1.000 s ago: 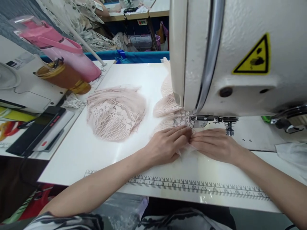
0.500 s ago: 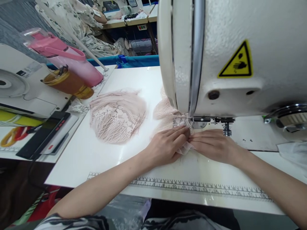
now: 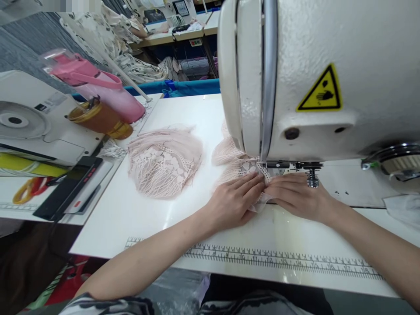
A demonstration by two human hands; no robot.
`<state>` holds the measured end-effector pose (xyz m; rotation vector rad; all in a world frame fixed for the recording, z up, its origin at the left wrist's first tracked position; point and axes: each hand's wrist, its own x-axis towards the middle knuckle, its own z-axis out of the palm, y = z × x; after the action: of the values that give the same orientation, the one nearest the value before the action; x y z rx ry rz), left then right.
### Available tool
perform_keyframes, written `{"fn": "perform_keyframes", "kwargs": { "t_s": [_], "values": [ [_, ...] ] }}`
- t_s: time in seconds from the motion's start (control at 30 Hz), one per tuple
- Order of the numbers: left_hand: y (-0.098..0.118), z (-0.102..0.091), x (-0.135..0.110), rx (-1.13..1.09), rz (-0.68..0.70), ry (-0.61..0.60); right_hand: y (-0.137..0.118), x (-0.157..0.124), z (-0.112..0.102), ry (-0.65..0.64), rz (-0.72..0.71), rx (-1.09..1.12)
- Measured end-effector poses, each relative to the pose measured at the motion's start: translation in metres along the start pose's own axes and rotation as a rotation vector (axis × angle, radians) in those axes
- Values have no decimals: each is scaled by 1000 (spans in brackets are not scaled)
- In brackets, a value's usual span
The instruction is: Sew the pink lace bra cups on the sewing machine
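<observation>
A piece of pale pink lace fabric point(image 3: 244, 168) lies under the needle area of the white sewing machine point(image 3: 315, 52), and its scalloped trim runs beside the presser foot. My left hand point(image 3: 234, 199) presses on the lace with its fingers together, its thumb mostly hidden. Close beside it, my right hand point(image 3: 300, 197) holds the sheer edge near the trim, fingers pressed together. A bit of sheer fabric pokes out between the two hands. The needle tip is hidden behind the machine head.
Left of the machine, another pink lace piece point(image 3: 166, 164) lies on the white table point(image 3: 108, 223). A printed ruler point(image 3: 282, 261) runs along the front edge. Further left are a pink bottle point(image 3: 108, 92), an amber cup point(image 3: 101, 118) and scissors point(image 3: 31, 190). Someone in patterned clothing sits behind.
The view has shifted slightly. Both hands and the lace under them have moved a little to the right, and the trim by the presser foot now slants more.
</observation>
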<state>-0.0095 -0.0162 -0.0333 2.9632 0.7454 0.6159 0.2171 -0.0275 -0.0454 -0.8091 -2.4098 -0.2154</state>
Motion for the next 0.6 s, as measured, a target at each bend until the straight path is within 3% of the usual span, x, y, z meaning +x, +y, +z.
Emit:
{"fn": "perform_keyframes", "kwargs": {
  "t_s": [0.27,0.6],
  "values": [
    [0,2,1,18,12,-25,-2,8,-11,56,28,-169],
    [-2,5,2,22,53,3,1,8,-9,52,40,-181]
  ]
}}
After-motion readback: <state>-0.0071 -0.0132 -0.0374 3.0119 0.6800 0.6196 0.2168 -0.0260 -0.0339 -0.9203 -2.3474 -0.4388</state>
